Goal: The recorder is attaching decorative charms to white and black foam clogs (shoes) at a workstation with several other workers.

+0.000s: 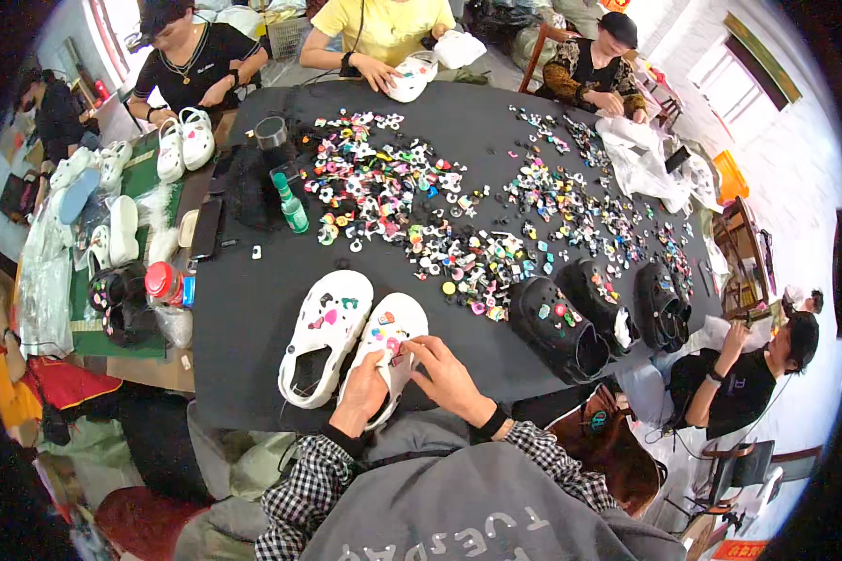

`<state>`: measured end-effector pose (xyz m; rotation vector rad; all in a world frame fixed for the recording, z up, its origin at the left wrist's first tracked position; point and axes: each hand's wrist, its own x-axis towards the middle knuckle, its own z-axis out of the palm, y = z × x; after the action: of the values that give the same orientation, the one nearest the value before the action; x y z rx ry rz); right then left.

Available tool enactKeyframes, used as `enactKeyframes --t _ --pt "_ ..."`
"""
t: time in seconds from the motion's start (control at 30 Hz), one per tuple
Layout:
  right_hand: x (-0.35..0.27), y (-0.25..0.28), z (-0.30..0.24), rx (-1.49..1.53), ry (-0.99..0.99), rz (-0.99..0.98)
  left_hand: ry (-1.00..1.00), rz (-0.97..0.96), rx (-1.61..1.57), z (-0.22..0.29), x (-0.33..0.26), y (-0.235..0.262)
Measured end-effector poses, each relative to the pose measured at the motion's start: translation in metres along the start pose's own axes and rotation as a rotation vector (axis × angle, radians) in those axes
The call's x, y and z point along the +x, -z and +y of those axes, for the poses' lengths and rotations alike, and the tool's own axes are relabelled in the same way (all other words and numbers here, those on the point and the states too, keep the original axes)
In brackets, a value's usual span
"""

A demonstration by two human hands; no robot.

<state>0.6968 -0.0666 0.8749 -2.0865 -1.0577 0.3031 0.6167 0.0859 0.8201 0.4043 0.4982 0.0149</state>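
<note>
Two white clogs stand side by side on the dark table in front of me, toes pointing away. The left clog [330, 316] carries several colourful charms and is not touched. My left hand [363, 395] grips the near left side of the right clog [395, 320], thumb over its upper. My right hand [447, 376] reaches in from the right, its fingertips at a small dark-red charm [403, 359] on that clog. Its thumb stays apart from the other fingers. Pink, blue and other small charms are on the same upper. Part of this clog is hidden under my hands.
Loose charms [384, 182] spread over the table [253, 309] beyond the clogs. Black clogs [552, 323] stand at right. A green bottle [290, 204] and a red-lidded jar [164, 280] are at left. Several people work around the table; one holds a white clog [412, 77].
</note>
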Motion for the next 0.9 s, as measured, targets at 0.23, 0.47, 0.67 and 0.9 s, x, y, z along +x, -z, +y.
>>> enactKeyframes --t 0.23,0.47,0.67,0.9 --pt "-0.002 0.000 -0.013 -0.041 -0.044 -0.058 0.032 -0.029 -0.067 0.004 -0.009 -0.002" --pt "-0.003 -0.007 -0.025 -0.113 -0.057 -0.062 -0.043 -0.090 0.036 0.015 -0.025 -0.009" --pt "-0.001 -0.009 -0.026 -0.103 -0.095 -0.074 -0.051 -0.014 0.454 0.048 -0.079 -0.023" --pt "0.004 -0.010 -0.021 -0.093 -0.054 -0.075 -0.528 0.223 0.753 0.094 -0.120 -0.002"
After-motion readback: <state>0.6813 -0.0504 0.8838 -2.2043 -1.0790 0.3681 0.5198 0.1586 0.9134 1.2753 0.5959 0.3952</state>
